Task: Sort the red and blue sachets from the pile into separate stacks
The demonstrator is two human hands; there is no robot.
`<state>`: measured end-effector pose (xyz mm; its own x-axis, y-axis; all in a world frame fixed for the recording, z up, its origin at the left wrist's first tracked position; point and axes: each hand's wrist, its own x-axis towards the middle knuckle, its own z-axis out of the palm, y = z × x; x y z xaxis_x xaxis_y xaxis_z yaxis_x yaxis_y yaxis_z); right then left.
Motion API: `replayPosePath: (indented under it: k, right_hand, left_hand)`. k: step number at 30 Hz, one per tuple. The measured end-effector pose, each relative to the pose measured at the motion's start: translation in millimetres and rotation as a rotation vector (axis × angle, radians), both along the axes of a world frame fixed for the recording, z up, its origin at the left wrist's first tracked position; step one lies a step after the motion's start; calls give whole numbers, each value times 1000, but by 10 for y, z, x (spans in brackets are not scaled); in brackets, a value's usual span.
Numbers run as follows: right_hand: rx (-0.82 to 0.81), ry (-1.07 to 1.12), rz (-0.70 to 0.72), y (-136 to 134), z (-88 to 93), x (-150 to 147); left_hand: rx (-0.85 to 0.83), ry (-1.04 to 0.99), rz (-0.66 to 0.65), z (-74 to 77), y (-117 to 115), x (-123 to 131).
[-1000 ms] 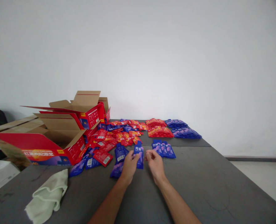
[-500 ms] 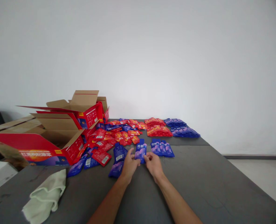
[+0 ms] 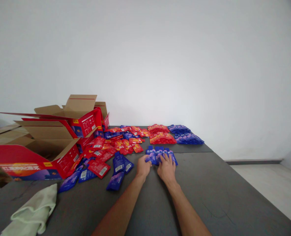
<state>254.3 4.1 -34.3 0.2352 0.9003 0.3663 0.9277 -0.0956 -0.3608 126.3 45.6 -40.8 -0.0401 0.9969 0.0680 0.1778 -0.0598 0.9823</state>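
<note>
A blue pouch [image 3: 150, 155] lies face up with its lower left part under the fingers of my left hand [image 3: 143, 167], which are closed on it. Just right of it, overlapping blue pouches [image 3: 171, 156] form a short row. My right hand [image 3: 166, 168] rests on that row with its fingers spread. Left of my hands, loose blue pouches [image 3: 119, 164] lie with barcodes showing, near a red pouch [image 3: 99, 167].
Open red cardboard boxes [image 3: 37, 160] stand at the left beside a heap of mixed pouches [image 3: 123, 144]. Stacked red pouches [image 3: 162, 137] and blue pouches [image 3: 189, 137] lie at the back. A pale cloth [image 3: 34, 209] is at the front left of the dark table [image 3: 209, 196].
The blue pouch between my hands has moved right, up against the row. My right hand has let go of it and spread over the row. The view has shifted to the right.
</note>
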Motion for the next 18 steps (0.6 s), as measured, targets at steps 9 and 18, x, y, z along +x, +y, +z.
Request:
replayPosePath:
  k: [9, 18]
  right_hand:
    - [-221, -14, -22, -24, 60, 20]
    - [-223, -1, -41, 8, 29, 96]
  left_hand:
    - [129, 694, -26, 211, -157, 153]
    - [212, 878, -11, 191, -261, 203]
